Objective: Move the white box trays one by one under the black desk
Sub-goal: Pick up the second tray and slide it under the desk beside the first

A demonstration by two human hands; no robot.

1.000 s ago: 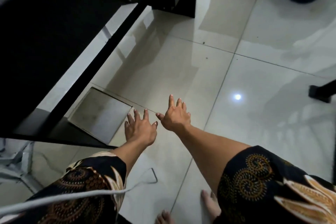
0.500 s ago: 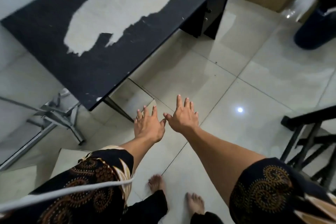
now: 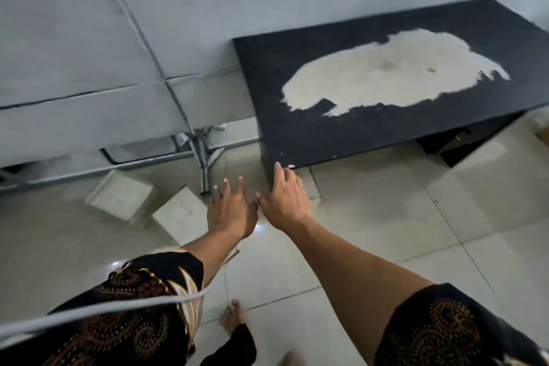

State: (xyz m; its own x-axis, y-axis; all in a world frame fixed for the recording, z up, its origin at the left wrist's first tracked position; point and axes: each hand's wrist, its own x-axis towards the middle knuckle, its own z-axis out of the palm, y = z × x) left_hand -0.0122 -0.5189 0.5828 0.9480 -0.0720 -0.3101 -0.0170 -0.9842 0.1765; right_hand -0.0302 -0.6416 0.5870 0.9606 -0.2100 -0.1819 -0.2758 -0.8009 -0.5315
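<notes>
The black desk [image 3: 309, 134], with a large worn pale patch on its top, fills the upper right. Two white box trays lie on the tiled floor to its left: one [image 3: 120, 196] further left, the other [image 3: 181, 214] just left of my left hand. A corner of another white tray [image 3: 312, 190] shows under the desk's near corner. My left hand [image 3: 230, 211] hovers empty with its fingers spread. My right hand [image 3: 283, 199] is open too, its fingertips in front of the desk's near corner. The two hands are side by side, thumbs nearly touching.
A grey metal folding frame [image 3: 202, 154] stands by the wall left of the desk, close behind the trays. A dark drawer unit [image 3: 457, 140] sits under the desk's right end. A white cable [image 3: 89, 310] crosses my left sleeve. My bare feet [image 3: 233, 316] are on the tiles.
The view has risen and swung left, from under the desk to above it. Both hands stay open and empty. The two floor trays left of the desk have come into view.
</notes>
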